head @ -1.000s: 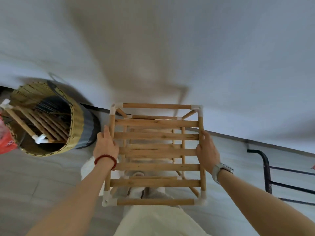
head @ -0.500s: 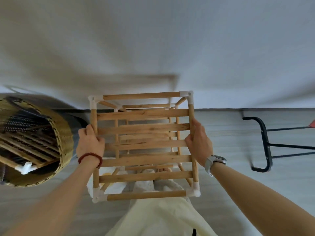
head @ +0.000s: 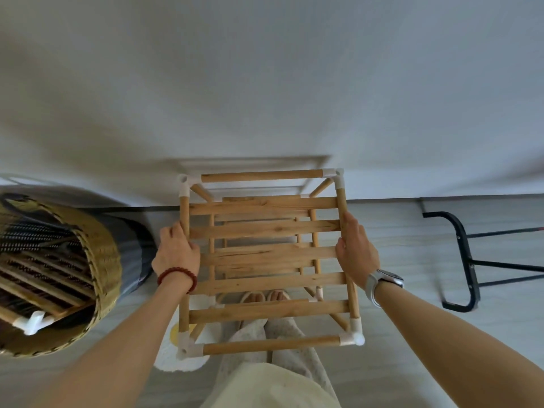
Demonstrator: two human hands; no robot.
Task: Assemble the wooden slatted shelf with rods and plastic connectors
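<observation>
shelf mid-frame, held up | left hand grips left rod | right hand grips right rod | basket at left

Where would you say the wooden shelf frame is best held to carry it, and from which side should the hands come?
By the two long side rods of the wooden shelf frame, near mid-length, one from each outer side, as the left hand and right hand do now. The round rods suit curled fingers, and a grip between the white corner connectors probably keeps it level.

home room | woven basket, slippered feet, plain wall
</observation>
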